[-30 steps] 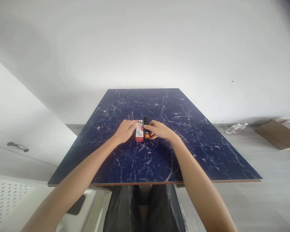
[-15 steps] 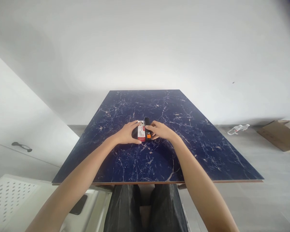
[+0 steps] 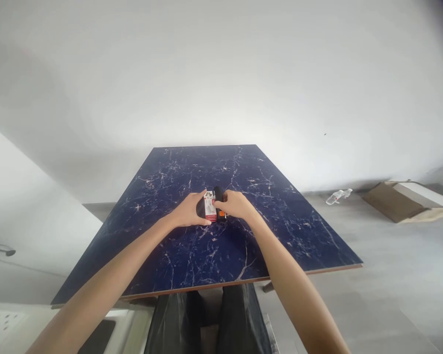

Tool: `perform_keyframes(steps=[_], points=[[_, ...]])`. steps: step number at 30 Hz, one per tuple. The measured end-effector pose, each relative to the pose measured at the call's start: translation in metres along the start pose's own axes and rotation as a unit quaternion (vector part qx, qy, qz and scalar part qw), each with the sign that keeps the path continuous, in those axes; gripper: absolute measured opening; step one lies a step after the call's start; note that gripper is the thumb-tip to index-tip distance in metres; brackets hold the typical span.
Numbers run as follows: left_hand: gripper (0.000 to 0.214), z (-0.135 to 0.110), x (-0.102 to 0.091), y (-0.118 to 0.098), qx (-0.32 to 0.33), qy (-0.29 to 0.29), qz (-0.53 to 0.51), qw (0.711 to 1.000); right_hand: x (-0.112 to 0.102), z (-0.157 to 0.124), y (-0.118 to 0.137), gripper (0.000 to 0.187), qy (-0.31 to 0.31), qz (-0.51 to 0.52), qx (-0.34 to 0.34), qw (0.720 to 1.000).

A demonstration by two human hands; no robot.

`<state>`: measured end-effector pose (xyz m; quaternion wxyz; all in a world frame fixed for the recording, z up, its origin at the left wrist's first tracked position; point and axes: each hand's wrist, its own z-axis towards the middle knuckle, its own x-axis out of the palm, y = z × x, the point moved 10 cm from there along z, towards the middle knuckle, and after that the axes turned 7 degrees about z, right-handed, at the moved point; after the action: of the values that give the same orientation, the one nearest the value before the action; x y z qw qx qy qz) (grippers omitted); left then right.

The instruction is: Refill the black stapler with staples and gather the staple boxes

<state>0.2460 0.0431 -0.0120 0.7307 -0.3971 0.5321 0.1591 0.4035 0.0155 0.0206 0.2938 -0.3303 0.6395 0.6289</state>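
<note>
Near the middle of the blue table point(image 3: 206, 169) lies a small white-and-red box point(image 3: 210, 207). My left hand point(image 3: 189, 210) spans it from the left, thumb at its near end and fingers at its far end. Right beside the box is a black object with an orange patch point(image 3: 222, 213), its kind too small to make out. From the right, my right hand point(image 3: 236, 203) curls round this black object, with the thumb reaching over its top towards the box. Some of its fingers are hidden behind the object.
A white wall point(image 3: 206, 73) rises behind the table. On the floor to the right lie a clear plastic bottle point(image 3: 334, 197) and an open cardboard box point(image 3: 384, 200). At the left is a white cabinet door with a dark handle point(image 3: 0, 247). A dark flat thing point(image 3: 97, 337) shows at lower left.
The view has turned a little to the right, so table and hands appear further left. The right thumb has shifted slightly towards the box; both hands keep nearly the same hold.
</note>
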Motion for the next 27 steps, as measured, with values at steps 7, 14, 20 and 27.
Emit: perform_keyframes(steps=[7,14,20,27], points=[[0.133,0.098,0.056,-0.092,0.05,0.027,0.007,0.998,-0.081,-0.003,-0.106,0.033,-0.006,-0.045,0.07,0.996],[0.132,0.196,0.113,-0.194,0.1,0.042,0.004,0.994,-0.16,-0.02,-0.237,0.029,-0.03,0.064,0.206,0.976],[0.136,0.196,0.113,-0.2,0.118,0.079,0.003,0.99,-0.17,-0.041,-0.257,0.05,-0.107,0.119,0.231,0.96],[0.083,0.103,0.031,-0.092,0.077,-0.029,0.074,0.994,-0.178,-0.043,-0.137,0.046,-0.432,0.046,-0.017,0.9]])
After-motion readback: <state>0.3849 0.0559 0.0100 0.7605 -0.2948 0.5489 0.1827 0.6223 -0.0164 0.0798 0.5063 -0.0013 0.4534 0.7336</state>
